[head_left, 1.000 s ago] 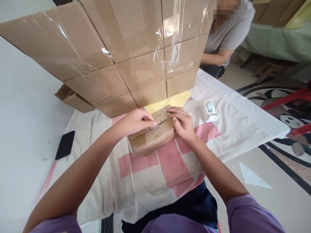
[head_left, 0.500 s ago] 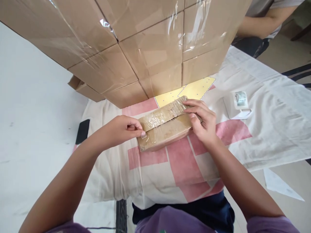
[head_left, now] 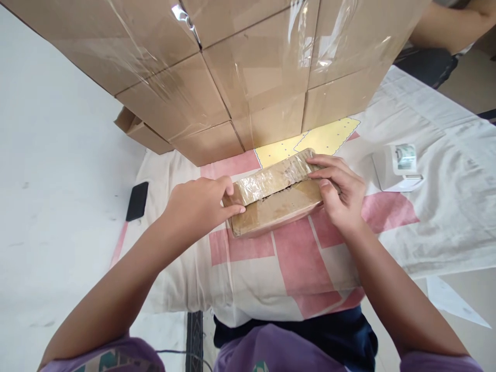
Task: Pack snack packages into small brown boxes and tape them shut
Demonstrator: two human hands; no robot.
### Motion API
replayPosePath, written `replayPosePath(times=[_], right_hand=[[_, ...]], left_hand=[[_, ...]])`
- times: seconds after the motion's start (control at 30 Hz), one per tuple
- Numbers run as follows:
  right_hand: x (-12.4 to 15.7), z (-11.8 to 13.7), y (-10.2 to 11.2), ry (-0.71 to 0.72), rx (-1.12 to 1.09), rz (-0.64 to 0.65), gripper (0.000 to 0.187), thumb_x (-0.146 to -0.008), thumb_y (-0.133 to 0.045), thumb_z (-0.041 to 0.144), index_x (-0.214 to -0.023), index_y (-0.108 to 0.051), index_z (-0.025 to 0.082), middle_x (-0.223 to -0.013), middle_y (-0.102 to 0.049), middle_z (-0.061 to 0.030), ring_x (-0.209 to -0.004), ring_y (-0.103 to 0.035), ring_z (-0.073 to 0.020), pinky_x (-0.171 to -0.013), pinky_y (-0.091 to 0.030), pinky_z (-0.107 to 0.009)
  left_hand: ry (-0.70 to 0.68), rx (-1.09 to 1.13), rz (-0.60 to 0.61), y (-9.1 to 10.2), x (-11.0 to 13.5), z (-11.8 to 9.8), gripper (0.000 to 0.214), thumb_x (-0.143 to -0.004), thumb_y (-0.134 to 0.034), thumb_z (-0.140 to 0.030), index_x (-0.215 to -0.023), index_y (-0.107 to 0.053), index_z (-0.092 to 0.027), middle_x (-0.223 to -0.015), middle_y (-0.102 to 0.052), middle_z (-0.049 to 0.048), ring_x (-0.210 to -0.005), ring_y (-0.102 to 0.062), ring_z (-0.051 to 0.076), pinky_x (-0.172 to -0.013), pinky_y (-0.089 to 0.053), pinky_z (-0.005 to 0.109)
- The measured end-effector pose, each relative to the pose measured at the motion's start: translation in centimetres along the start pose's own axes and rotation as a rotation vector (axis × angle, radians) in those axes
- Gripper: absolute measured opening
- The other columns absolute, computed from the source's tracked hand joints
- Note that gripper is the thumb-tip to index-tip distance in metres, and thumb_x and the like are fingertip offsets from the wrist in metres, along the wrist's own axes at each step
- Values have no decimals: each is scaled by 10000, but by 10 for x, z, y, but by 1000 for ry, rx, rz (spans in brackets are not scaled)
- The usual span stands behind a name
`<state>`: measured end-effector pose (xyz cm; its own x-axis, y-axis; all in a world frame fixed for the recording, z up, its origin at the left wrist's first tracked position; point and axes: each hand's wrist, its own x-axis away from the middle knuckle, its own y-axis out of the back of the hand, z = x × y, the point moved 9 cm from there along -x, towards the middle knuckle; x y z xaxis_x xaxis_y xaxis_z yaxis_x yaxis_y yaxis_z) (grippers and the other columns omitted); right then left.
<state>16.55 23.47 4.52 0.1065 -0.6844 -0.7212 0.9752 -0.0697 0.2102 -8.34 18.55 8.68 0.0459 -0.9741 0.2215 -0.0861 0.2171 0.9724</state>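
Observation:
A small flat cardboard parcel [head_left: 273,199] wrapped in clear tape lies on a white and pink cloth [head_left: 294,258] in front of me. My left hand [head_left: 197,204] grips its left end, fingers curled around the edge. My right hand [head_left: 339,191] holds the right end, fingers closed over the top flap and thumb against the side. The parcel's top flap stands slightly raised between both hands.
A tall stack of taped cardboard boxes [head_left: 240,67] rises just behind the parcel. A yellow sheet [head_left: 310,144] lies at its foot. A small white device [head_left: 399,165] sits right, a black phone [head_left: 137,200] left. Another person's arm [head_left: 453,28] shows at top right.
My left hand has slid from the middle of the parcel's top to its left end. The view has tilted downward and closer; my right hand has stayed on the right end.

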Motion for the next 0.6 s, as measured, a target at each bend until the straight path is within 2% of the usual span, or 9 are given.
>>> replayPosePath(times=[0.13, 0.23, 0.33, 0.4, 0.47, 0.53, 0.6], right_hand=[[0, 1, 0, 13, -15, 6, 217, -961, -524, 308, -876, -715, 252, -1129, -748, -87, -1099, -682, -302, -965, -541, -548], [0, 0, 0, 10, -39, 15, 195, -938, -534, 258, -881, -720, 254, -1138, -745, -82, -1113, -674, -305, -972, -536, -550], [1, -4, 0, -32, -69, 33, 169, -932, -558, 269, -908, -724, 263, -1159, -735, -73, -1148, -660, -311, -1011, -518, -563], [2, -7, -1, -69, -100, 60, 179, -947, -577, 340, -1029, -722, 276, -1257, -700, -74, -1237, -619, -320, -1067, -485, -570], [5, -11, -3, -114, -141, 118, 351, -963, -578, 467, -1270, -644, 309, -1447, -587, -71, -1385, -512, -323, -1130, -440, -561], [8, -14, -7, -158, -203, 214, 599, -955, -551, 602, -1491, -447, 355, -1601, -424, -57, -1496, -377, -318, -1174, -398, -553], [13, -19, -12, -195, -268, 325, 774, -924, -548, 682, -1584, -268, 387, -1666, -315, -49, -1545, -282, -315, -1202, -353, -569]], left_hand=[[36, -14, -20, 4, -7, 11, 489, -678, -789, -622, -937, -609, -248, -777, -634, 21, -733, -584, 251, -601, -292, 292], [-37, 134, 28, -3, -20, 17, 548, -667, -778, -658, -991, -611, -248, -1014, -658, 43, -917, -608, 270, -679, -390, 300], [-87, 335, 182, -20, -29, 20, 520, -731, -710, -668, -1023, -641, -243, -1090, -653, 53, -974, -618, 267, -738, -460, 320], [-92, 444, 268, -30, -29, 20, 463, -790, -657, -648, -1008, -658, -240, -1061, -673, 52, -959, -637, 261, -743, -491, 325], [-85, 549, 272, -33, -27, 20, 434, -827, -631, -624, -1034, -665, -244, -1096, -693, 55, -1005, -649, 262, -782, -518, 328], [-62, 656, 272, -37, -24, 21, 435, -859, -615, -603, -1123, -653, -260, -1185, -690, 54, -1097, -644, 260, -869, -529, 336], [-31, 728, 290, -43, -22, 26, 464, -886, -599, -586, -1235, -620, -280, -1276, -663, 57, -1161, -631, 255, -961, -515, 360]])
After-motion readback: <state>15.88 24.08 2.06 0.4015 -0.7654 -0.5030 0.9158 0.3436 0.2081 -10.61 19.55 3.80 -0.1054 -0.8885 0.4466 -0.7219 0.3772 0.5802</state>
